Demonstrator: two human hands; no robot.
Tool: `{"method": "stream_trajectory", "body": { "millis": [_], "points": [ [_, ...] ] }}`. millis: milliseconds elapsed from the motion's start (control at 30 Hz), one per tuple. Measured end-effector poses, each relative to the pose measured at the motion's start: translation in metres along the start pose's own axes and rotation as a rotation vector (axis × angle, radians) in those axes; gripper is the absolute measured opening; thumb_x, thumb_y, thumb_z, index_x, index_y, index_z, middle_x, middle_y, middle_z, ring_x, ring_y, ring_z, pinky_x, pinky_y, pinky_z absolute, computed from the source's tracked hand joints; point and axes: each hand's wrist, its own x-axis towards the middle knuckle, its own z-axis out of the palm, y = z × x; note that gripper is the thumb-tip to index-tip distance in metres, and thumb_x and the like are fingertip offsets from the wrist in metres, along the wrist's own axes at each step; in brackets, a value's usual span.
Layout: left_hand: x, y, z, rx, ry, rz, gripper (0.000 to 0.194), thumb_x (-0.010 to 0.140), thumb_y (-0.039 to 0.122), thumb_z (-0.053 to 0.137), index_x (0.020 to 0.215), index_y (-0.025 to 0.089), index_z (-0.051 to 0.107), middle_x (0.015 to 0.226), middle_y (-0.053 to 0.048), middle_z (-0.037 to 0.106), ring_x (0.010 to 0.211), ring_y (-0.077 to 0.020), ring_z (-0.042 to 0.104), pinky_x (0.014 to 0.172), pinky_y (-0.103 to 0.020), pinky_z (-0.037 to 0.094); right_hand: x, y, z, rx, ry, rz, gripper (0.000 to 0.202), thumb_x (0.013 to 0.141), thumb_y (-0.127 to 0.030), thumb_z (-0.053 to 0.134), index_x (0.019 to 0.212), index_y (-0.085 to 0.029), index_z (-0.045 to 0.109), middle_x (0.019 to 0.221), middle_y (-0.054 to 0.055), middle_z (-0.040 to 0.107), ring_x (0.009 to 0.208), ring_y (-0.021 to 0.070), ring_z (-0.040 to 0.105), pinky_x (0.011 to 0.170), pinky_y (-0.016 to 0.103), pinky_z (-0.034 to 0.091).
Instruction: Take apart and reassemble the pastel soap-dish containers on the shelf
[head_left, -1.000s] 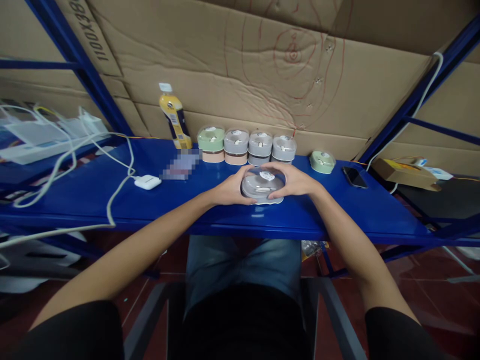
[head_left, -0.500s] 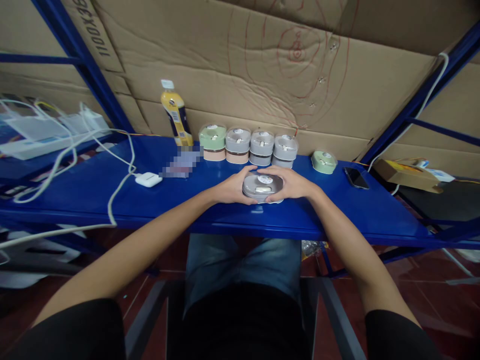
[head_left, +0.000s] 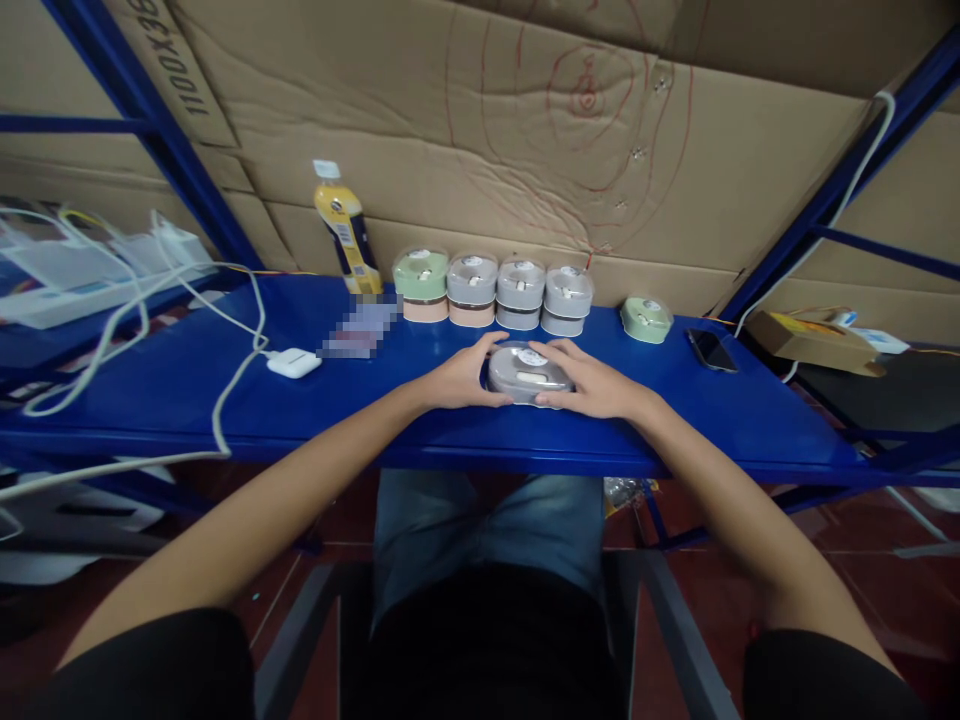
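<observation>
A grey oval box with a clear lid [head_left: 531,378] rests on the blue table near its front edge. It has a round white sticker and a pale latch or handle on top. My left hand [head_left: 469,378] curves around its left side, thumb along the front and fingers behind. From the right, my right hand [head_left: 592,385] grips it with the fingers over the lid's back edge and the thumb at the front. Behind it stand similar boxes in stacks of two: a green-topped stack [head_left: 421,286] and several grey-topped stacks [head_left: 520,294]. A single green box [head_left: 646,319] sits further right.
A yellow-and-dark bottle [head_left: 347,230], a blurred-out flat item [head_left: 360,330] and a white earphone case [head_left: 294,362] are left on the blue table [head_left: 360,405]. White cables [head_left: 225,400] run over the left side. A phone [head_left: 711,350] lies right, near an open cardboard box [head_left: 814,342].
My right hand has shifted slightly right, its fingers now reaching further over the lid. The box has turned a little and moved slightly right. My left hand stays beside it.
</observation>
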Motion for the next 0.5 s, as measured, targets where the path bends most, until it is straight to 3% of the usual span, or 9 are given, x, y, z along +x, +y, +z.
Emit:
{"method": "stream_trajectory", "body": {
  "millis": [133, 233, 300, 400, 500],
  "points": [
    [0.0, 0.0, 0.001, 0.083, 0.017, -0.003, 0.086, 0.09, 0.048, 0.076, 0.163, 0.019, 0.04, 0.147, -0.02, 0.07, 0.142, -0.0388, 0.066, 0.122, -0.059, 0.05, -0.047, -0.007, -0.01, -0.272, 0.065, 0.291, 0.094, 0.101, -0.084, 0.054, 0.175, -0.027, 0.041, 0.139, 0.023, 0.066, 0.123, 0.0464, 0.072, 0.107, 0.063, 0.061],
    [0.001, -0.003, 0.001, 0.123, 0.017, 0.005, 0.078, 0.094, 0.048, 0.072, 0.161, 0.02, 0.043, 0.147, -0.018, 0.07, 0.142, -0.0379, 0.066, 0.121, -0.056, 0.051, -0.063, 0.009, -0.018, -0.423, 0.151, 0.571, 0.099, 0.099, -0.089, 0.049, 0.167, -0.017, 0.049, 0.132, 0.031, 0.069, 0.116, 0.0503, 0.075, 0.102, 0.067, 0.06],
    [0.002, -0.005, 0.002, 0.137, 0.017, 0.004, 0.076, 0.094, 0.049, 0.071, 0.16, 0.021, 0.043, 0.146, -0.017, 0.07, 0.142, -0.0381, 0.066, 0.12, -0.056, 0.052, -0.058, 0.027, -0.021, -0.458, 0.213, 0.695, 0.105, 0.095, -0.093, 0.053, 0.16, -0.011, 0.053, 0.132, 0.036, 0.069, 0.118, 0.053, 0.075, 0.102, 0.068, 0.059],
    [0.002, -0.007, 0.002, 0.152, 0.012, -0.003, 0.072, 0.095, 0.05, 0.07, 0.156, 0.021, 0.046, 0.146, -0.018, 0.069, 0.143, -0.0393, 0.065, 0.12, -0.057, 0.051, -0.034, 0.056, -0.026, -0.459, 0.316, 0.73, 0.106, 0.093, -0.093, 0.059, 0.15, -0.003, 0.058, 0.127, 0.039, 0.072, 0.121, 0.0534, 0.075, 0.103, 0.066, 0.059],
    [0.003, -0.006, 0.002, 0.161, 0.007, -0.008, 0.07, 0.095, 0.05, 0.069, 0.154, 0.019, 0.048, 0.146, -0.02, 0.068, 0.143, -0.0403, 0.065, 0.12, -0.059, 0.052, -0.004, 0.076, -0.034, -0.455, 0.303, 0.761, 0.092, 0.1, -0.079, 0.065, 0.145, 0.002, 0.06, 0.125, 0.04, 0.074, 0.123, 0.0519, 0.075, 0.105, 0.062, 0.059]
  ]
}}
